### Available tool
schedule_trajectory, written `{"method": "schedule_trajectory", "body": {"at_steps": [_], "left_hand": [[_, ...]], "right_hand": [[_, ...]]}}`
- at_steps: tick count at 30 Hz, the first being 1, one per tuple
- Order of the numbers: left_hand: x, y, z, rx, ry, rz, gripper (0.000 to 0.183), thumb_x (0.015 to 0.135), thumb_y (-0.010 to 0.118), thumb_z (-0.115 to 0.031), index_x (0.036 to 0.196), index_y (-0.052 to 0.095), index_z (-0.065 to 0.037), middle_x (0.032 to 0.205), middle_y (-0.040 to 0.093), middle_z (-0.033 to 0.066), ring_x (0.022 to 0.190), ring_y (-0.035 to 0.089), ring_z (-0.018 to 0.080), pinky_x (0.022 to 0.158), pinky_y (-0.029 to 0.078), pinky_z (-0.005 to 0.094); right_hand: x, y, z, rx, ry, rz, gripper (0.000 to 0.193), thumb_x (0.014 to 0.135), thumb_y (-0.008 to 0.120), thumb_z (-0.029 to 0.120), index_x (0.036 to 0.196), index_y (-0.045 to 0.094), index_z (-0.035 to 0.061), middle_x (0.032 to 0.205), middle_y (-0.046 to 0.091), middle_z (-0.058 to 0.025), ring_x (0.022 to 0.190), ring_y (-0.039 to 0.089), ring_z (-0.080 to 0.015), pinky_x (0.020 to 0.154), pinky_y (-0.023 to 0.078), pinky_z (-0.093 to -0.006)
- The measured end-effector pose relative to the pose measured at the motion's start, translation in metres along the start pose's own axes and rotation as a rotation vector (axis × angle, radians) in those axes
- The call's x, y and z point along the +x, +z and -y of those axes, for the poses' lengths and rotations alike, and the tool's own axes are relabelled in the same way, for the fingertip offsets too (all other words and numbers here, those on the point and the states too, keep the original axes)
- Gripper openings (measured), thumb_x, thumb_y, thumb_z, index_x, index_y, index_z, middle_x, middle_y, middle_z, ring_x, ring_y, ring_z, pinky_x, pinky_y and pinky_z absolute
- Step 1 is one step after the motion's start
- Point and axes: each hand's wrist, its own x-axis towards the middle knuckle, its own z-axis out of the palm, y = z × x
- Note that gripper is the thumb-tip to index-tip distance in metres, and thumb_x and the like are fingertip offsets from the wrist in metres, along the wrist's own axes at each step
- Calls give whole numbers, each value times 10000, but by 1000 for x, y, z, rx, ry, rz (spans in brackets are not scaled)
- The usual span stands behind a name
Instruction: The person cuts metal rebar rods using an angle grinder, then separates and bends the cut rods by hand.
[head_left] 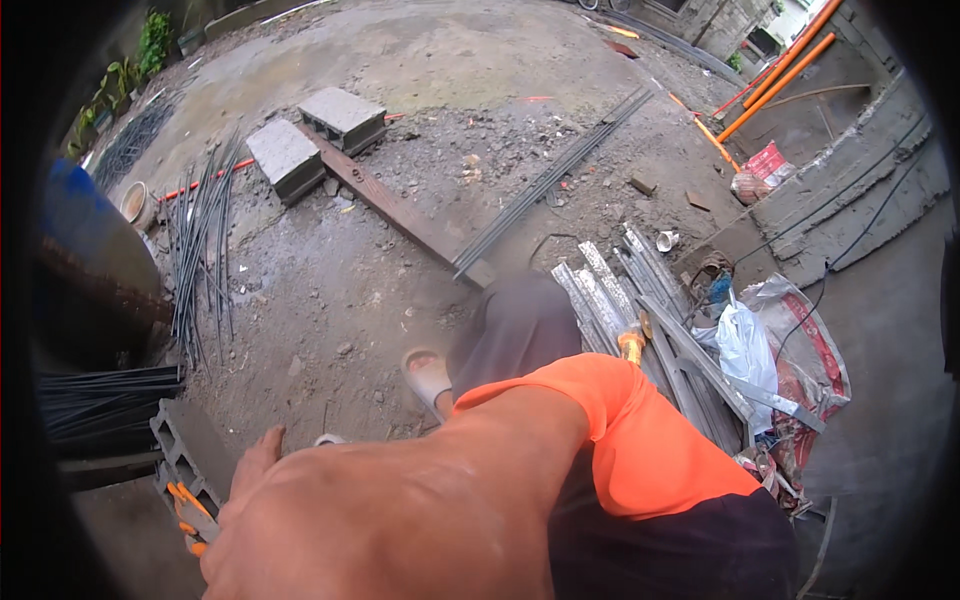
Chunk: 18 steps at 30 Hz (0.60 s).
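A bare arm, apparently my right, crosses the lower middle, very close and large. An orange sleeve (640, 430) bunches at its upper end. At the arm's far end only a finger or thumb of my right hand (262, 455) shows; the rest is hidden, so its grip cannot be told. Nearest it is a grey hollow concrete block (185, 440), with small orange pieces (186, 500) beside it that I cannot make out. My left hand is not seen. My bent knee (525, 315) in dark trousers and a sandalled foot (428, 375) lie ahead.
Bundled dark rods (110, 400) lie left, loose rods (205, 240) beyond. Two concrete blocks (285, 158) flank a wooden beam (400, 212), with thin bars (555, 180) near it. At right are metal channels (690, 370), a white plastic bag (745, 350), a torn sack (810, 350) and a low wall (850, 205).
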Motion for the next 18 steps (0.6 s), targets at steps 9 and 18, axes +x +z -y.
{"method": "schedule_trajectory", "body": {"at_steps": [9, 18], "left_hand": [[4, 3, 10, -15, 20, 36, 531, 857, 784, -253, 1262, 582, 25, 1058, 675, 262, 1012, 632, 449, 847, 501, 503], [8, 10, 15, -43, 100, 46, 529, 860, 781, -252, 1265, 582, 25, 1063, 675, 264, 1018, 632, 450, 851, 501, 503]], "right_hand": [[-13, 18, -40, 136, -332, -193, 113, 748, 605, 46, 667, 527, 56, 602, 546, -87, 555, 576, -269, 501, 432, -367], [-54, 7, -73, -343, 91, 151, 254, 700, 702, 188, 851, 646, -9, 788, 672, -187, 841, 687, -375, 703, 542, -479]]}}
